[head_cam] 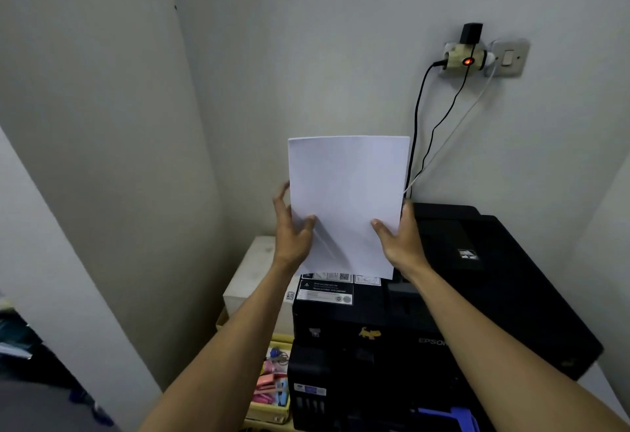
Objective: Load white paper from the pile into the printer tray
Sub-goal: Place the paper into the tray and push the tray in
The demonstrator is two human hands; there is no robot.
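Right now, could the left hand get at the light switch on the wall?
Probably not: the left hand grips the paper, and the switch sits high, far across to the right.

Both hands, left and right, hold white paper upright above the black printer.
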